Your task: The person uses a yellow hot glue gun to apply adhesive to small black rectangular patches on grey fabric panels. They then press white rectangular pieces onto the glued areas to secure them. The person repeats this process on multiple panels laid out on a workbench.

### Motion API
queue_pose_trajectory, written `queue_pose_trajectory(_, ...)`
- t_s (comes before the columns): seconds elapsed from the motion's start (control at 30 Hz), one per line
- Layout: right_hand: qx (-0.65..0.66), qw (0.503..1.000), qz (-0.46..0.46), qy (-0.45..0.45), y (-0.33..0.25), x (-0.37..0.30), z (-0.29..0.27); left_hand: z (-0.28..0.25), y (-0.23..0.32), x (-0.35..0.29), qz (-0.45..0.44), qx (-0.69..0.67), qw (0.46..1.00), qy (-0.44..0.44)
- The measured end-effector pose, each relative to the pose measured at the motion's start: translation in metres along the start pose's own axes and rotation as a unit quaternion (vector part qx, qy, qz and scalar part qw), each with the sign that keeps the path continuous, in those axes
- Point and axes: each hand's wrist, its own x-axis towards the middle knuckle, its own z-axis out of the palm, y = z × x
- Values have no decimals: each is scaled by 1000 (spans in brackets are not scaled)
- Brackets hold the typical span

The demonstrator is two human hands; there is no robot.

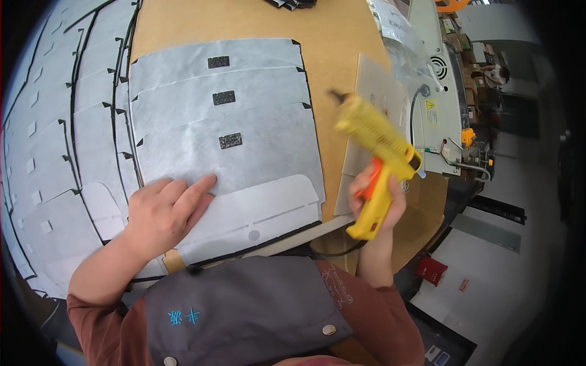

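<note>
My right hand is wrapped round the handle of a yellow hot glue gun with an orange trigger. The gun is held up over the table's right side, its dark nozzle tilted up to the left and a cable hanging from the grip. Flat on the table lies a layered grey-white sheet panel with black edging and a column of black textured patches. My left hand rests on its lower left, index finger stretched out below the nearest patch. A white strip with rounded corners lies along the panel's near edge.
More pale panels with black edges cover the table's left side. Brown board shows behind my panel. On the right stand a flat pale board and a machine housing with a fan grille. Farther off, a person is among boxes.
</note>
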Motion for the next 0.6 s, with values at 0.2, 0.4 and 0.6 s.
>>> queue_pose_trajectory(0.2, 93, 993, 3, 78, -24, 37, -57, -9, 5, 4, -30, -26, 999, -2)
queue_pose_trajectory(0.4, -24, 988, -18, 151, -23, 33, -44, -51, 24, 8, -311, -602, 732, -76)
queue_pose_trajectory(0.6, -448, 861, -19, 240, -34, 13, -52, -48, 52, -6, -373, -794, 473, -79)
